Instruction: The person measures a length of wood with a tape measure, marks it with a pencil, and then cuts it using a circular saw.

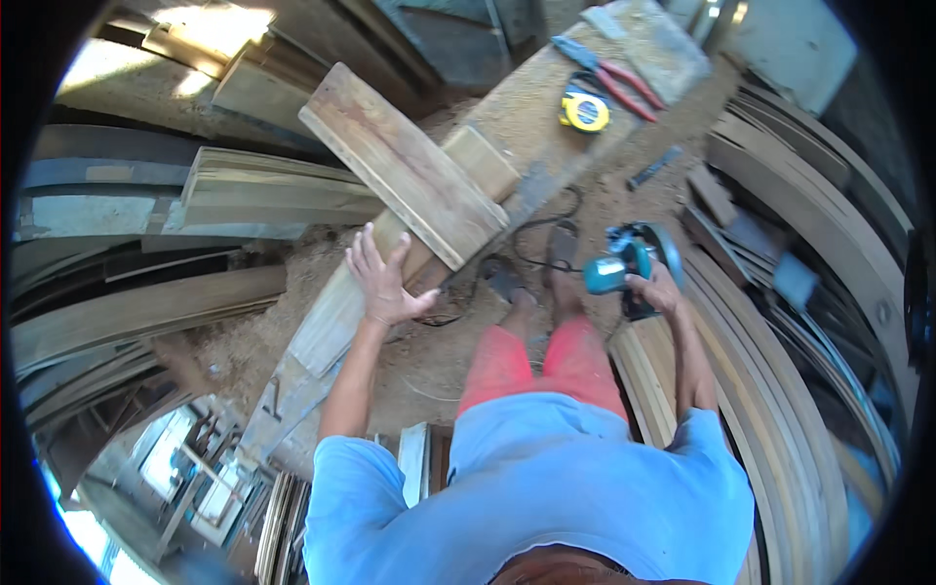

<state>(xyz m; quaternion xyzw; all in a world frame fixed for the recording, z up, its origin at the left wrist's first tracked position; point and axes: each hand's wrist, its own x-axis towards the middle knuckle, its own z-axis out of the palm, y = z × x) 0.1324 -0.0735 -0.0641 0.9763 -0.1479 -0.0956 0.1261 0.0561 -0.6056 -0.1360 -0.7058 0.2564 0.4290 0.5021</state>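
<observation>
Stacks of curved boards [780, 370] on the right and long flat planks [146, 307] on the left, sawdust on the ground between. Across the middle, a long dusty workbench [546, 107] running from lower left to upper right. On its far end, a yellow tape measure [585, 111] just beside red-handled pliers [624, 83]. Over the bench, a short brown plank [405, 161] laid crosswise and tilted, above a longer pale board [341, 307] along the bench. A black cable [546, 229] curling on the ground near two feet in sandals [531, 278].

Left hand [383, 283] stretched forward from a bare forearm, fingers spread wide, palm down, on or just above the pale board close to the lower corner of the brown plank; cannot tell whether really touching. Right hand [658, 292] lower at the side, arm nearly straight, closed around the handle of a teal circular saw [629, 263], well apart from the bench, near the curved boards.
</observation>
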